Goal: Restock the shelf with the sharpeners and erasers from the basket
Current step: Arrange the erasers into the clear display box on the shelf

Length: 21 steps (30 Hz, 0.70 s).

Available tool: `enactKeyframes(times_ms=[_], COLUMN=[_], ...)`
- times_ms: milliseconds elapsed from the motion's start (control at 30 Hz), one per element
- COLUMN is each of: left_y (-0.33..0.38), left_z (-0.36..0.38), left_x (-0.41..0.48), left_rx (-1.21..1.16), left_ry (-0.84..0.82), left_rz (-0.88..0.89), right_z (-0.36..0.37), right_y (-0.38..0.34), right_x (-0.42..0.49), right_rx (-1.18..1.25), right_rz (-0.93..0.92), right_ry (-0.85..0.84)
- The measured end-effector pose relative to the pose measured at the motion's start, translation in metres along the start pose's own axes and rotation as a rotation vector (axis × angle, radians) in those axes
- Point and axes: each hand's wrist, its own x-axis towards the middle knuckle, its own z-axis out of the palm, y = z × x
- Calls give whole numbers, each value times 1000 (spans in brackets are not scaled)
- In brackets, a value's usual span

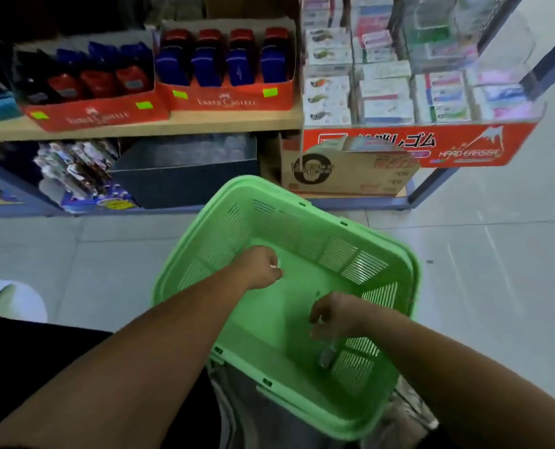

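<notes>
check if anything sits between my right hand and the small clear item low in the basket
Nothing visible does. The right hand is inside the green basket, reaching down over the small clear item near its right side. The left hand is off toward the far side. Blur hides whether the fingers touch the item.

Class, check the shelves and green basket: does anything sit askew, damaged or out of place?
The cardboard box on the bottom shelf looks tilted, its top overlapping the red eraser display. The left red tray sits angled to the wooden shelf edge; the wide lens may exaggerate this.
</notes>
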Motion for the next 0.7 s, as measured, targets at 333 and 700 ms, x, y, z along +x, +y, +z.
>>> enactKeyframes(times_ms=[333,700], left_y=[-55,-65], left_z=[30,30], left_x=[13,9], left_rx=[90,25], left_ry=[-86,35], left_rz=[38,-11], right_z=[39,10], right_y=[19,25], right_x=[69,70], right_rx=[-250,314], right_rz=[79,172], right_ry=[-301,53])
